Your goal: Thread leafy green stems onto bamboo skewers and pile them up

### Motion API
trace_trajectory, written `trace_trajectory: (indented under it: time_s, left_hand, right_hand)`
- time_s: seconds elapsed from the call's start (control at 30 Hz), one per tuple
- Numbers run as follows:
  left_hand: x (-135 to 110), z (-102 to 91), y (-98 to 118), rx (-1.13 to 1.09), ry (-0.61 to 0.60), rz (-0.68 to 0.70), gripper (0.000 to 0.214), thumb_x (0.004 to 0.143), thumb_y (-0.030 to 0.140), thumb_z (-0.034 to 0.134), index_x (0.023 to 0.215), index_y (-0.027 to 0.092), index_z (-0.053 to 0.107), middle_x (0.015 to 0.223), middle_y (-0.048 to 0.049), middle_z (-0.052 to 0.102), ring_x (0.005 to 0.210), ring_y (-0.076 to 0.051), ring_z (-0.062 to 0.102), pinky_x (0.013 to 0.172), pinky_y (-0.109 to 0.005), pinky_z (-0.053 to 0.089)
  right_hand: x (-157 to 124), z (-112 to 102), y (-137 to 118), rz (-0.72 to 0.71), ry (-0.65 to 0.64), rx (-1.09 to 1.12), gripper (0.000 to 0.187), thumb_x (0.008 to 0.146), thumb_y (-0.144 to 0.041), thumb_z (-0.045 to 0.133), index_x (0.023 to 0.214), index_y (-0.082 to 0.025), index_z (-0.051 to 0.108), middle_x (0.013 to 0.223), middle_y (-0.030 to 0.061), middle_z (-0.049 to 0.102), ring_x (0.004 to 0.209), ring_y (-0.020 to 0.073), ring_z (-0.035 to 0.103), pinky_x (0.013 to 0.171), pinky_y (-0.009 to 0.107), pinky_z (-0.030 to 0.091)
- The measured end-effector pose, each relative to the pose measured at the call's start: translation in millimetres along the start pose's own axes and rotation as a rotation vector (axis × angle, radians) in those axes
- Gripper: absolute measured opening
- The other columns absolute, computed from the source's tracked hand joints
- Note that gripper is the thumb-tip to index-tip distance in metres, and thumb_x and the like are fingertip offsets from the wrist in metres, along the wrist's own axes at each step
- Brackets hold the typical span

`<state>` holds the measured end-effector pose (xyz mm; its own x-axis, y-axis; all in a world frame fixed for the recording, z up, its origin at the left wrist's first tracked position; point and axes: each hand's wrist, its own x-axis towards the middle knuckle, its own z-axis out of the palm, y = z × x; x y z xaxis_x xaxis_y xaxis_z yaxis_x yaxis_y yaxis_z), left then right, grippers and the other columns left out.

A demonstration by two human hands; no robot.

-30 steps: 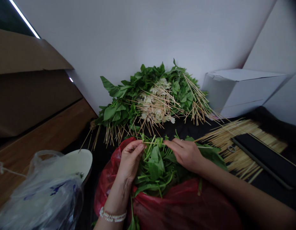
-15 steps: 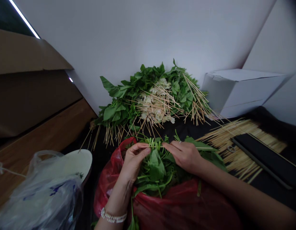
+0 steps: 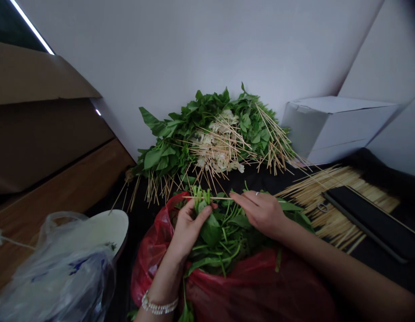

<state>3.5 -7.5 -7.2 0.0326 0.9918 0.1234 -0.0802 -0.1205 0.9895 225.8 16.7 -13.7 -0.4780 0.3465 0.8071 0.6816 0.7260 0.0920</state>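
Note:
My left hand (image 3: 190,223) is closed around a small bunch of leafy green stems (image 3: 202,195). A thin bamboo skewer (image 3: 221,198) runs crosswise through or behind the stems, its tip poking out to the left. My right hand (image 3: 261,212) pinches the skewer's other end between thumb and fingers, a little apart from the bunch. Below both hands lie more loose leafy greens (image 3: 224,250) in an opened red plastic bag (image 3: 261,286).
Skewered greens (image 3: 160,156) and pale leaves (image 3: 224,138) are heaped against the wall. To the right lie loose bamboo skewers (image 3: 308,192), a black phone (image 3: 368,219) and a white box (image 3: 335,125). A white bowl (image 3: 121,219) and clear plastic bag (image 3: 69,273) stand left.
The stems have shifted left along the skewer with my left hand. More bare skewer shows between my hands, and its tip now sticks out past the stems on the left.

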Motion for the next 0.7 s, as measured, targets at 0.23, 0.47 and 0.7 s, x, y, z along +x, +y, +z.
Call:
trace_trajectory:
  time_s: [0.23,0.47,0.7]
  left_hand:
    - [13.1,-10.0,-10.6,-0.01,0.259,0.152,0.032,0.081,0.04,0.074,0.106,0.021,0.067,0.104,-0.005,0.07,0.095,-0.018,0.065,0.084,-0.027,0.049]
    - [0.3,1.4,-6.7,0.506,-0.302,0.188,0.011,0.084,0.028,0.069,0.086,0.022,0.078,0.092,-0.0064,0.074,0.097,-0.024,0.066,0.093,-0.036,0.047]
    - [-3.6,8.5,-12.6,0.441,-0.302,0.155,0.011,0.083,0.028,0.07,0.08,0.027,0.08,0.083,-0.0057,0.078,0.085,-0.026,0.07,0.09,-0.039,0.051]
  right_hand:
    - [0.7,-4.7,17.1,0.454,0.175,0.306,0.018,0.1,-0.017,0.039,0.108,-0.02,0.055,0.08,0.0002,0.062,0.065,0.0113,0.059,0.063,0.024,0.046]
    - [0.8,-1.0,13.6,0.586,0.183,0.462,0.016,0.102,-0.023,0.037,0.105,-0.022,0.053,0.081,-0.0009,0.062,0.061,0.0094,0.056,0.062,0.023,0.046]
    - [-0.1,0.6,11.6,0.575,0.178,0.476,0.017,0.102,-0.024,0.038,0.104,-0.021,0.054,0.08,-0.0003,0.063,0.061,0.0101,0.056,0.062,0.024,0.047]
